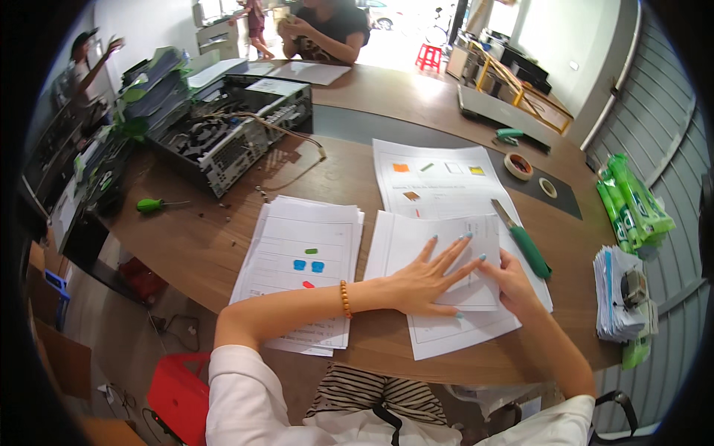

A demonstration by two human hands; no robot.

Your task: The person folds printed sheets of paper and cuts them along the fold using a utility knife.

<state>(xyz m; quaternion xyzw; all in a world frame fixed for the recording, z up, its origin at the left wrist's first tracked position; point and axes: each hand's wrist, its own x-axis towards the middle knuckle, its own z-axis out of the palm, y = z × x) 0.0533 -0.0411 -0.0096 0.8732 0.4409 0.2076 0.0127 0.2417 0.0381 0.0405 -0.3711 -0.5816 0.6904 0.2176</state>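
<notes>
Clock places count from the left hand [425,288]. Between nine and ten o'clock, a green screwdriver [151,205] lies on the bench [573,320]. At ten sits an open computer case [230,134], with metal parts and wires in it. At nine is a paper stack [286,253] with little colored pictures. The left hand lies flat, fingers spread wide, on a white sheet [480,290] atop other papers. The right hand [515,282] is bent at the sheet's right edge; whether it pinches cannot be told. Just past it lies a green-handled knife [529,251]. Green packs [632,201] lie at two o'clock.
</notes>
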